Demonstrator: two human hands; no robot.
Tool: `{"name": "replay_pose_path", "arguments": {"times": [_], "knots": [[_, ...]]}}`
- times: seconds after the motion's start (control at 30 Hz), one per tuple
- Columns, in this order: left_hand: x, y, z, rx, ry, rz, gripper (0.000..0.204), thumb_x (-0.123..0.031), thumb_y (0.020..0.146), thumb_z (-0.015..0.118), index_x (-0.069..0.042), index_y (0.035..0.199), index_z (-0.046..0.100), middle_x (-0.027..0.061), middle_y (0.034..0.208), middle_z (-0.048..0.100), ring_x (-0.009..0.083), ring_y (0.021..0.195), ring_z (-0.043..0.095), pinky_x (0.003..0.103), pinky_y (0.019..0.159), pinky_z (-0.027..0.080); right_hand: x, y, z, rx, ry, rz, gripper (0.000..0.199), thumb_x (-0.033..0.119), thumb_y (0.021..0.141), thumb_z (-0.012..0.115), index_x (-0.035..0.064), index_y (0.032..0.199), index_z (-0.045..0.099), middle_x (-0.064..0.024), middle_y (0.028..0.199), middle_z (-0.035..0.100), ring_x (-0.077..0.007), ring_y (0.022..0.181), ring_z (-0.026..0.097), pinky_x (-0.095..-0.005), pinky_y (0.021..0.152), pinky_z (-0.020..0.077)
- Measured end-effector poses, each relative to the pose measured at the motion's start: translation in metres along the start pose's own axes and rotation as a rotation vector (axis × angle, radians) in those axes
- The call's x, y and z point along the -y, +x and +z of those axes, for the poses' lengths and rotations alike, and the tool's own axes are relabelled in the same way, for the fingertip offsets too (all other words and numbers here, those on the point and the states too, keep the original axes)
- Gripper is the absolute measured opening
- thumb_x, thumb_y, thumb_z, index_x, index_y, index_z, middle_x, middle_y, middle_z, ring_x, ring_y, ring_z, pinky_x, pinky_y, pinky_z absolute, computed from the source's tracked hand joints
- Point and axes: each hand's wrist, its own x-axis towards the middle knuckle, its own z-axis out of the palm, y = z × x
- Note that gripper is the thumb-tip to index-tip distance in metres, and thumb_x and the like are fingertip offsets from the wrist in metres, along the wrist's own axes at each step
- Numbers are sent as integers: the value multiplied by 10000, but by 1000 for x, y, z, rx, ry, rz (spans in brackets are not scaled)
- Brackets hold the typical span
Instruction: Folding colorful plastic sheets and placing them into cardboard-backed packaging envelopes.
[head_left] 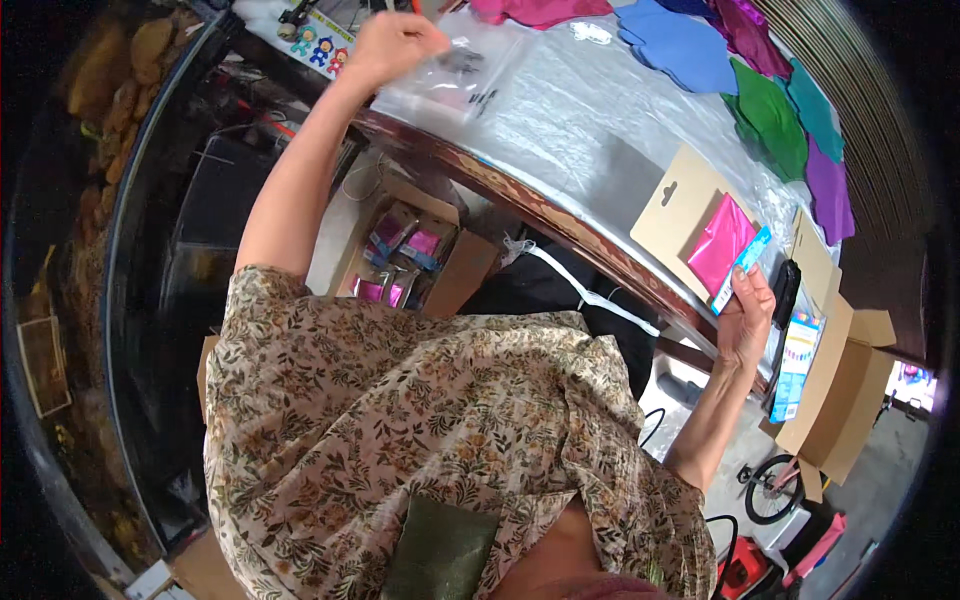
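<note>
In my right hand [748,310], the thumb and fingers are closed on a bright pink packet [722,243] by its blue label strip. Behind the packet lies a beige cardboard piece [655,222] with a hanging slot. My left hand [393,48] is raised at the far left of the table, its fingers curled together and slightly blurred. Whatever those fingers pinch, if anything, is too small to make out. Clear plastic bags [440,98] with dark print lie just beside and below that hand.
Colored sheets, such as a green one [768,118] and a blue one [672,45], line the table's far side. A blue printed package [797,365] stands by the right edge, near an open cardboard box [850,400]. Below the table, another box [432,205] holds pink packets.
</note>
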Motion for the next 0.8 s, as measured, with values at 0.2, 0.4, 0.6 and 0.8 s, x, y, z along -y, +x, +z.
{"name": "replay_pose_path", "arguments": {"times": [0.2, 0.4, 0.6, 0.8], "knots": [[-122, 13, 6, -371, 437, 278, 194, -190, 837, 735, -23, 934, 718, 150, 808, 705, 299, 793, 700, 399, 716, 538, 8, -12, -27, -67, 10, -45, 238, 22, 931, 639, -36, 1162, 632, -97, 1103, 708, -143, 1005, 674, -268, 954, 499], [-192, 21, 85, -304, 311, 405, 138, -134, 840, 672, -9, 897, 686, 205, 792, 669, 371, 816, 684, 423, 683, 533, 10, -14, -54, -91, 88, -89, 246, 19, 928, 637, -35, 1167, 635, -97, 1122, 707, -145, 1028, 671, -272, 964, 495], [-145, 52, 148, -213, 228, 730, 177, -227, 881, 698, -75, 969, 720, 112, 897, 712, 259, 849, 700, 356, 755, 549, 6, -28, -74, -196, 101, -73, 238, 48, 928, 647, -17, 1157, 644, -73, 1115, 708, -146, 1028, 671, -280, 948, 501], [-163, 24, 237, 104, 169, 839, 222, -270, 913, 679, -126, 1081, 703, 38, 1071, 710, 266, 944, 685, 394, 820, 571, 4, -18, -61, -204, 140, -145, 268, 72, 924, 669, 3, 1181, 636, -63, 1111, 705, -148, 1007, 674, -287, 922, 510]]}}
